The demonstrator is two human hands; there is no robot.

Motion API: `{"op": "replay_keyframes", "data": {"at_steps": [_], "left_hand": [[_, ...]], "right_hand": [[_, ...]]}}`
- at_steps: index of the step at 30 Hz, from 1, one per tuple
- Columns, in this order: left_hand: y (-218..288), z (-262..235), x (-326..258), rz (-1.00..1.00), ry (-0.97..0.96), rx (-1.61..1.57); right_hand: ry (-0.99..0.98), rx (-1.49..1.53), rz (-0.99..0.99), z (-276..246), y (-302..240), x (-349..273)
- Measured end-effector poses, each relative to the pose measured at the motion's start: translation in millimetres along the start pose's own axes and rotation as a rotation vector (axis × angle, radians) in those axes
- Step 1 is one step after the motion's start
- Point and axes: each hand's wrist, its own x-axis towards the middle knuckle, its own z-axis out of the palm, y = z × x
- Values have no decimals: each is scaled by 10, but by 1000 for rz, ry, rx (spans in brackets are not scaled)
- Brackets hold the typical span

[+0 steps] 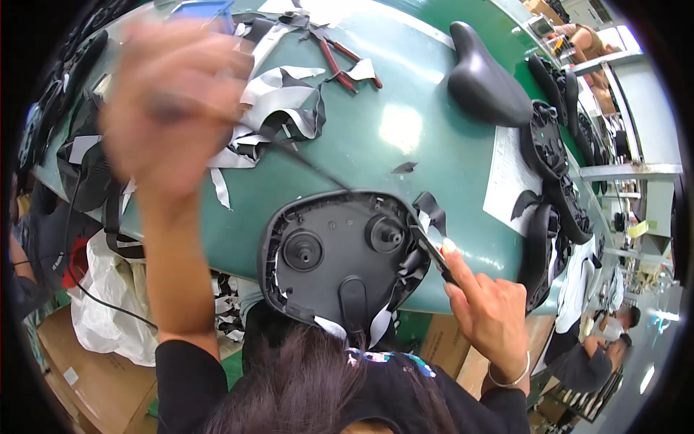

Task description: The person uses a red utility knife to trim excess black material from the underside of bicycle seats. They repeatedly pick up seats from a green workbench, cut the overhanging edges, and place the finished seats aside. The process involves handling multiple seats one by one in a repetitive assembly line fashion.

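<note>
An upturned black bike saddle (325,239) lies at the table's near edge, its underside showing two round mounts. Its dark cover edge is ragged along the right side, with white lining showing at the bottom. A thin black strip (311,166) stretches taut from the saddle's far rim to my left hand (173,108), which is raised at the upper left, closed and smeared by motion. My right hand (488,307) grips a slim black knife-like tool (437,262) against the saddle's right rim, index finger stretched along it. A curled black offcut (431,210) sits beside that rim.
Black-and-white scraps (282,101) are heaped at the far left, with red-handled pliers (340,61) beyond them. One finished-looking black saddle (484,83) stands at the far right. Several upturned saddles (546,141) line the right edge near a white sheet (506,181). Other people sit farther right.
</note>
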Motion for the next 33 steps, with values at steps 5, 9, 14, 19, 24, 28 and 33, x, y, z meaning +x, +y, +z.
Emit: {"op": "replay_keyframes", "data": {"at_steps": [5,9,14,19,24,28,33], "left_hand": [[-598,610,204,-186,-382,1114],[-728,813,227,-113,-319,248],[-422,259,99,-227,481,-339],[-142,447,248,-346,417,646],[-627,735,-352,-635,145,514],[-568,669,-285,-600,-44,629],[-661,655,-298,-434,-53,815]], "right_hand": [[-51,33,8,-107,77,188],[-22,-20,-46,-88,68,193],[-29,-135,36,-20,-33,-54],[-25,169,191,86,-15,-178],[210,548,187,304,-52,-111],[155,174,-44,133,54,84],[199,241,-49,-125,89,191]]}}
